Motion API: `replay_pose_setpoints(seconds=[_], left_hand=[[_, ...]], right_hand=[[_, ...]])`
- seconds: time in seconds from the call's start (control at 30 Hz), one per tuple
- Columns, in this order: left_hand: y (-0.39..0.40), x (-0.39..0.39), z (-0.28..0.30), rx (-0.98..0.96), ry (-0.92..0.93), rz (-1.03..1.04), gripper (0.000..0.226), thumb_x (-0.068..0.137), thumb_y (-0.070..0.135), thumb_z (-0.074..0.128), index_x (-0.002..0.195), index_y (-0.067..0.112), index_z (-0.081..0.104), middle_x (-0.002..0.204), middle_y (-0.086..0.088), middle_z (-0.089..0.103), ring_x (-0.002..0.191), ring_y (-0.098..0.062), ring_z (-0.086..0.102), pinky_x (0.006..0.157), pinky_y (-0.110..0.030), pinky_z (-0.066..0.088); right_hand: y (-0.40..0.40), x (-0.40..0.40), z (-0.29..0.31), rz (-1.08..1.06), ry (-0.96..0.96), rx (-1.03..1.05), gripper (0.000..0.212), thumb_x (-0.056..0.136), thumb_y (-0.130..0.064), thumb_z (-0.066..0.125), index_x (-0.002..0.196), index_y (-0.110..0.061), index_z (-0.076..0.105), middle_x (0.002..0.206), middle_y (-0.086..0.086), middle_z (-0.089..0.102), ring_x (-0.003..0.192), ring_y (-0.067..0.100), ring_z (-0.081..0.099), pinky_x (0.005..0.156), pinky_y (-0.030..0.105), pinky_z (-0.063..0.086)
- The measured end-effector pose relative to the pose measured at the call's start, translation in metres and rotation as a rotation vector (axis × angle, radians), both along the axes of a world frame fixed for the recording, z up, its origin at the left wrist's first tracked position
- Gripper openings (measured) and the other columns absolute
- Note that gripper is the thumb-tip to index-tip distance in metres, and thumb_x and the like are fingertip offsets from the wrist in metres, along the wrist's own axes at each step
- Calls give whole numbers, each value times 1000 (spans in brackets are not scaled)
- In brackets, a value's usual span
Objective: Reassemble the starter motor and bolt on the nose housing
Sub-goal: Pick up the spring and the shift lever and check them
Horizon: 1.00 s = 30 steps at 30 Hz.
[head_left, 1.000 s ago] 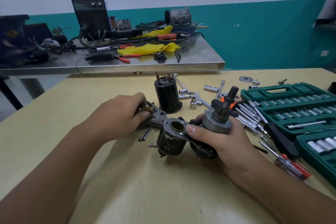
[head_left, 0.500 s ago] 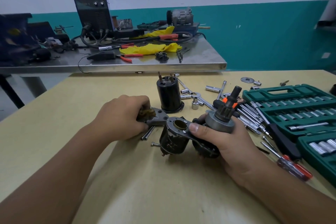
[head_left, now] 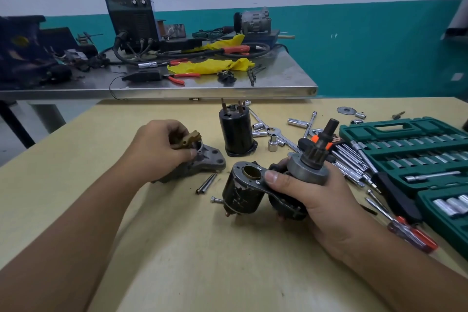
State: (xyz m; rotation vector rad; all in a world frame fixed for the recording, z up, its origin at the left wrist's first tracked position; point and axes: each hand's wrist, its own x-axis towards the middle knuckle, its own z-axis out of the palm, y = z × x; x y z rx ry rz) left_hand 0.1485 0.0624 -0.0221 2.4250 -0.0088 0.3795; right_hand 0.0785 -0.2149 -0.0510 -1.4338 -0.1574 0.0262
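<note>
On the tan worktable (head_left: 228,273), your right hand (head_left: 311,192) grips the starter motor assembly (head_left: 255,192), thumb pressed on its flat end plate and fingers wrapped round the darker body beneath. The grey drive clutch with its pinion gear (head_left: 314,159) stands up out of that grip, its shaft tilted away from you toward the socket set. The motor's other cylinder hangs out to the left of your thumb, brass bushing facing up, and seems to be just touching the table, though the angle makes that hard to confirm.

Your left hand (head_left: 162,149) is curled round a small brass-coloured lever piece (head_left: 192,138), pinching it right at the mouth of the nose housing (head_left: 200,164). That grey cast housing lies on the table under your fingers, its flange with the bolt holes pointing toward the motor. Two long through bolts (head_left: 206,183) lie side by side just beside the housing, between it and the motor, and a short bolt (head_left: 216,200) lies by the motor's lower end.

Behind them the black solenoid can (head_left: 236,132) stands upright, terminals up. Loose sockets and extension bars are scattered to its right, next to the open green socket case (head_left: 405,149). A red-handled screwdriver (head_left: 405,229) lies near your right wrist.
</note>
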Motion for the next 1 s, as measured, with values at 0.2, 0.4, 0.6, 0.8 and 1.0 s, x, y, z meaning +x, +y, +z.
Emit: replay_pose_setpoints(seconds=[0.2,0.4,0.6,0.8,1.0], left_hand=[[13,-1,4,-370,-199,45,24,84,10,84,92,31,75,83,4,75,73,-13,70,69,-30,55],[6,-13,14,-581,40,-316,23,83,-4,77,90,18,81,77,-5,74,63,-19,67,55,-26,58],[-2,-17,15,-319,201,-366,22,85,3,80,91,24,80,77,-10,75,63,-22,71,58,-27,58],[-25,-22,11,216,71,-359,26,82,28,86,98,39,70,90,18,69,80,-2,67,74,-18,54],[-63,-35,0,505,8,-464,34,86,57,73,115,46,62,83,25,59,77,7,55,63,-18,44]], right_hand=[[0,1,-2,15,-4,22,36,61,-31,91,86,-13,72,84,13,75,70,26,70,55,36,54],[-9,2,5,-65,-125,-75,43,58,-38,98,86,-17,73,91,11,75,87,31,73,72,48,60],[-22,8,13,-171,-237,-3,49,50,-39,91,84,-10,69,84,6,76,79,21,75,61,26,59],[-26,16,8,-319,-217,40,77,47,-60,95,95,-7,67,98,17,74,92,40,70,76,50,56],[-19,16,1,-437,-263,109,62,49,-64,93,84,-17,71,90,13,76,79,31,72,69,46,58]])
